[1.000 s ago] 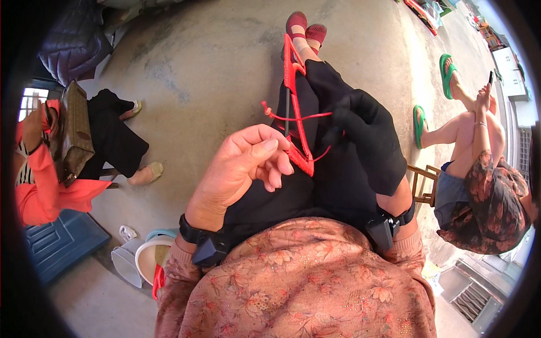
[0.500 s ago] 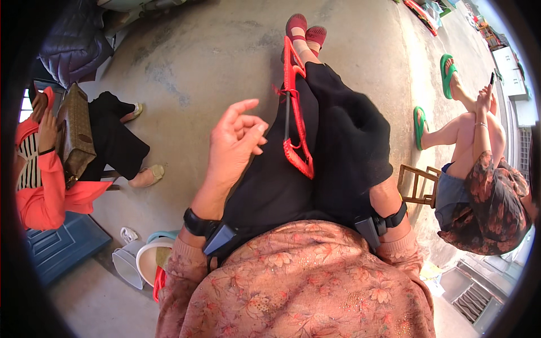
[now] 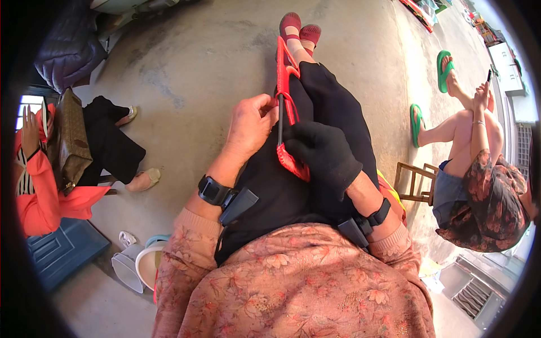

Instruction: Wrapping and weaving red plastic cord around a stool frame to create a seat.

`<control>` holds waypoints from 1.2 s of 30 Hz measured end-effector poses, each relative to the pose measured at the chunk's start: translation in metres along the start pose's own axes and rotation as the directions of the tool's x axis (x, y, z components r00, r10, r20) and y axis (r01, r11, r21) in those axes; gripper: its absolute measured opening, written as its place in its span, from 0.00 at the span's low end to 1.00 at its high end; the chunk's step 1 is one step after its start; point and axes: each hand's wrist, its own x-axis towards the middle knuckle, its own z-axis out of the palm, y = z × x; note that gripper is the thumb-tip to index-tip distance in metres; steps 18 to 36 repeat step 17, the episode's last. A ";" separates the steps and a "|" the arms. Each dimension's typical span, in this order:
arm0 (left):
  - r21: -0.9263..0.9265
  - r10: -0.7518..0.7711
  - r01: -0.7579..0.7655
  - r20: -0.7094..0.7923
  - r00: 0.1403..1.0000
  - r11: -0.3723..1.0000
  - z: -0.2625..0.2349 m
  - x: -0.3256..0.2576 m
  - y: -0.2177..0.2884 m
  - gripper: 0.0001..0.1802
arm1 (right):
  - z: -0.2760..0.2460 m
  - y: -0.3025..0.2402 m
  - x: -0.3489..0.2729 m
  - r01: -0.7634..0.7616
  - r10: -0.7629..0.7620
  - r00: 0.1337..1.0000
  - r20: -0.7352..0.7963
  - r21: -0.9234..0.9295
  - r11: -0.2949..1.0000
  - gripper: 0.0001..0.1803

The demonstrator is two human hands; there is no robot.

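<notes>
A long, narrow frame wrapped in red cord (image 3: 283,76) lies lengthwise over my black-trousered legs. One side of it shows a bare dark bar (image 3: 280,119). My right hand (image 3: 328,156), in a black glove, is closed around the frame near its lower end, with the fingertips at the bar. Bare, my left hand (image 3: 251,125) pinches at the bar's upper part, where a loop of red cord goes round it. Whatever sits between those left fingertips is too small to make out.
At left sits a person in a coral jacket (image 3: 42,194) with a brown handbag (image 3: 75,138). Another person in green flip-flops (image 3: 416,125) sits at right near a wooden stool (image 3: 414,183). Buckets (image 3: 127,267) stand at lower left.
My gloved right hand has come up from beside my thigh and taken hold of the frame. My left hand has moved right, from open in the air to a pinch at the bar.
</notes>
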 end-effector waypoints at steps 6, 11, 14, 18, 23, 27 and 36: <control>-0.507 -0.166 0.268 0.239 0.957 0.819 -0.011 -0.034 0.009 0.08 | 0.002 -0.003 0.003 -0.017 0.021 0.994 -0.107 0.035 0.999 0.12; -0.650 -0.188 0.292 0.227 0.956 0.701 -0.012 -0.047 0.015 0.09 | 0.001 0.000 0.004 -0.030 0.034 0.998 -0.057 0.074 0.997 0.14; -0.716 -0.165 0.223 0.150 0.975 0.661 -0.030 -0.055 0.022 0.10 | -0.015 -0.009 0.002 -0.077 0.120 0.985 -0.124 0.307 0.949 0.12; -0.850 0.100 0.237 0.318 0.943 0.470 -0.048 -0.067 0.040 0.14 | -0.027 -0.021 -0.005 -0.049 0.205 0.968 -0.142 0.697 0.715 0.13; -0.850 0.100 0.237 0.318 0.943 0.470 -0.048 -0.067 0.040 0.14 | -0.027 -0.021 -0.005 -0.049 0.205 0.968 -0.142 0.697 0.715 0.13; -0.850 0.100 0.237 0.318 0.943 0.470 -0.048 -0.067 0.040 0.14 | -0.027 -0.021 -0.005 -0.049 0.205 0.968 -0.142 0.697 0.715 0.13; -0.850 0.100 0.237 0.318 0.943 0.470 -0.048 -0.067 0.040 0.14 | -0.027 -0.021 -0.005 -0.049 0.205 0.968 -0.142 0.697 0.715 0.13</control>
